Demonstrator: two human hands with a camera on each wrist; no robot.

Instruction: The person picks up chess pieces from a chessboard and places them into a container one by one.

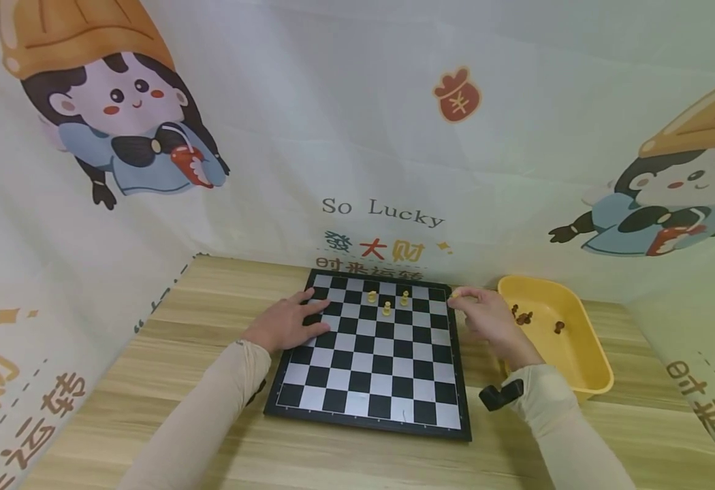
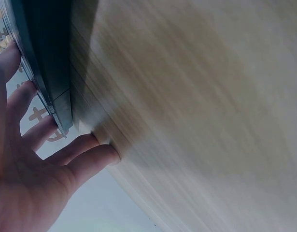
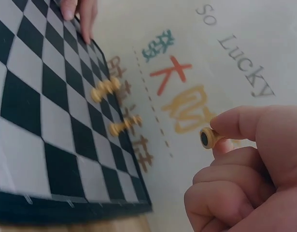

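Observation:
A black-and-white chessboard (image 1: 363, 364) lies on the table. Three pale yellow chess pieces stand toward its far side: one (image 1: 372, 297) on the left, one (image 1: 387, 309) nearer, one (image 1: 405, 298) on the right. My left hand (image 1: 287, 323) rests at the board's left edge, fingers spread; in the left wrist view some fingers (image 2: 83, 162) reach past the board's side to the wood. My right hand (image 1: 486, 320) is by the far right corner, pinching a yellow chess piece (image 3: 207, 138) between thumb and forefinger. Its dark round base shows in the right wrist view.
Right of the board stands a yellow plastic basin (image 1: 581, 371), holding several dark brown chess pieces (image 1: 523, 318). My right forearm passes in front of its near left side. A printed cloth (image 1: 345, 122) hangs behind the wooden table (image 1: 210, 299) and along its sides.

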